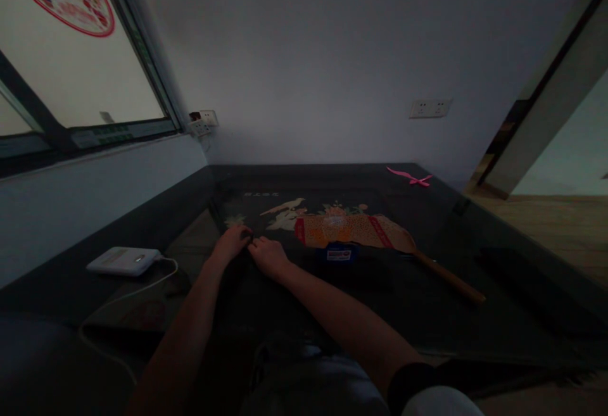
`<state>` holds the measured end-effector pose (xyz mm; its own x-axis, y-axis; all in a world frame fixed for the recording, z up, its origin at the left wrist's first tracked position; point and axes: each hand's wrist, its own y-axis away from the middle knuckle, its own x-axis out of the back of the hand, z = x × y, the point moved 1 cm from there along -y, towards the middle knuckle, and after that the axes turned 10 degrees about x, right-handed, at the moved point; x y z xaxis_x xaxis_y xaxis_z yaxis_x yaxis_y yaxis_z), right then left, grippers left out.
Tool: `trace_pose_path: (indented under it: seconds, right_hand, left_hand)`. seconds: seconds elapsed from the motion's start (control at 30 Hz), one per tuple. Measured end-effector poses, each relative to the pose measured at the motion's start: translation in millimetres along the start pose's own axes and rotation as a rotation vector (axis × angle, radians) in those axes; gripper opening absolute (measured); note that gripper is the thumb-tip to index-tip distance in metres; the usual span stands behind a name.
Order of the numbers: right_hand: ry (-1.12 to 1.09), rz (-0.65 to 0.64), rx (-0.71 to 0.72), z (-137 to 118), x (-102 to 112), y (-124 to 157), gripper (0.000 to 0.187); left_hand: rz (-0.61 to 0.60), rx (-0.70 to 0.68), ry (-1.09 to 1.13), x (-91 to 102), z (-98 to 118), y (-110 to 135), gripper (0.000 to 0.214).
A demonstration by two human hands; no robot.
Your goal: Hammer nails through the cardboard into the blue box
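Note:
My left hand (232, 243) and my right hand (268, 256) rest close together on the dark glossy table (294, 315), left of its middle. The fingers of both are bent into a pinch, almost touching. Something small and dark shows at the left fingertips, too dim to name. Right of my right hand lies a flat beige patterned piece (354, 231) with red bands, and a wooden handle (451, 277) runs from its right end. A small blue packet (338, 253) with a white label sits just in front of it.
A white power bank (124, 260) with a white cable (142, 288) lies at the left. At the back right is a pink ribbon (412, 178). A dark flat object (536, 289) lies at the right. Wall sockets (430, 108) are above the table, and a window (80, 55) is at left.

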<state>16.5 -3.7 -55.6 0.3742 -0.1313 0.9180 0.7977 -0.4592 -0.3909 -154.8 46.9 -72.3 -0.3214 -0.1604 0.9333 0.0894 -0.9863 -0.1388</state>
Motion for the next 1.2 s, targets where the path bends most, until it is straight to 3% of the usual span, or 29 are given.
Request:
trace_pose_path:
  seconds: [0.4, 0.8, 1.2]
  right_hand:
    - [0.064, -0.008, -0.055, 9, -5, -4, 0.021]
    - [-0.028, 0.038, -0.293, 35, -18, -16, 0.024]
    - [-0.127, 0.111, -0.36, 50, -27, -19, 0.028]
  left_hand:
    - [-0.036, -0.028, 0.036, 8.5, 2, 7, 0.016]
    - [-0.075, -0.047, 0.144, 8.9, 11, 8, 0.021]
    - [-0.093, -0.025, 0.203, 6.6, 7, 6, 0.02]
